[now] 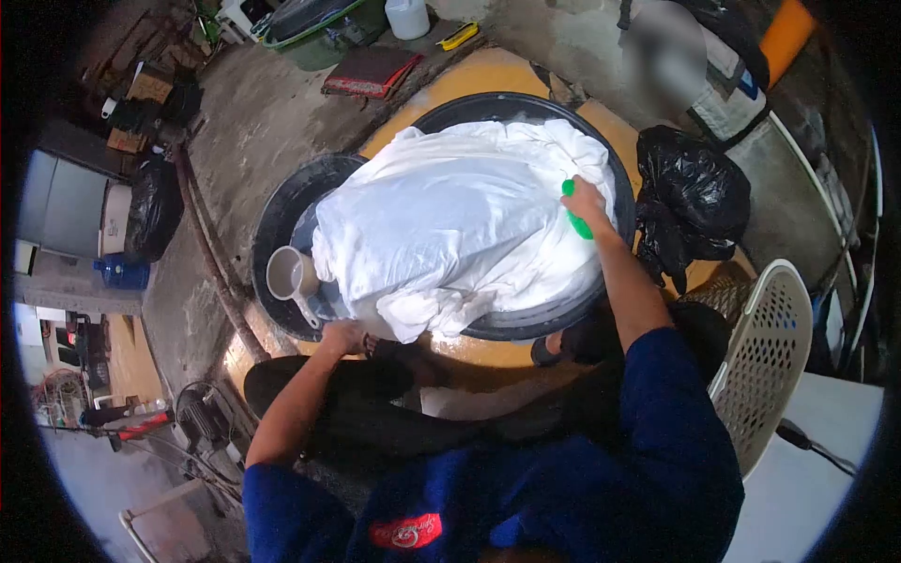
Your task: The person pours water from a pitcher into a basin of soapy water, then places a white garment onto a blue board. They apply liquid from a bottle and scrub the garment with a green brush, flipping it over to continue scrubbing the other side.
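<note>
A large white cloth [450, 211] lies spread and wrinkled over a big black basin [623, 188], its left end hanging over a smaller black basin [272, 225]. My right hand [587, 203] is closed around a green scrub brush [578, 225], pressed against the cloth's right side. At the cloth's lower left corner, my left hand [343, 338] is closed on the cloth's edge, which looks blurred there. Close to that hand is the handle of a whitish water dipper [285, 274], which sits in the smaller basin with some water.
A black plastic bag [694, 192] stands right of the big basin, near a perforated white plastic chair [765, 361]. Behind are a dark red folded mat [374, 73], a green tub [324, 38] and a white container [407, 17]. A long pole [221, 258] lies left.
</note>
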A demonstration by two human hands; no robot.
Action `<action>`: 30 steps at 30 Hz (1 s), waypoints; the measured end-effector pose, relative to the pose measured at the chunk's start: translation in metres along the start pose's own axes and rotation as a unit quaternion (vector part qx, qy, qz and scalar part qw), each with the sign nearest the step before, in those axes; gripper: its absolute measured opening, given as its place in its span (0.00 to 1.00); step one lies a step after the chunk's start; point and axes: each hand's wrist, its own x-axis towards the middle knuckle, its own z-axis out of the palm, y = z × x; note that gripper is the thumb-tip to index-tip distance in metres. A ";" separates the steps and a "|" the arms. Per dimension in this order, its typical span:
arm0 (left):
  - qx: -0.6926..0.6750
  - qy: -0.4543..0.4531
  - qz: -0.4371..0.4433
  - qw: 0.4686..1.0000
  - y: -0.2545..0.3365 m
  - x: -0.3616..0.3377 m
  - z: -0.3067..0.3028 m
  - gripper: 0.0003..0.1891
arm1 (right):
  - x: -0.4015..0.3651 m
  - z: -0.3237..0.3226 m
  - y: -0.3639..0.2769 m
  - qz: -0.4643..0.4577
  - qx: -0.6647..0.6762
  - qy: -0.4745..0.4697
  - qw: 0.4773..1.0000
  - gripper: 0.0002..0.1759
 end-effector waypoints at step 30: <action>-0.213 0.105 0.256 0.937 0.189 0.144 -0.054 0.42 | 0.151 0.006 -0.107 -0.144 0.048 0.007 0.988 0.30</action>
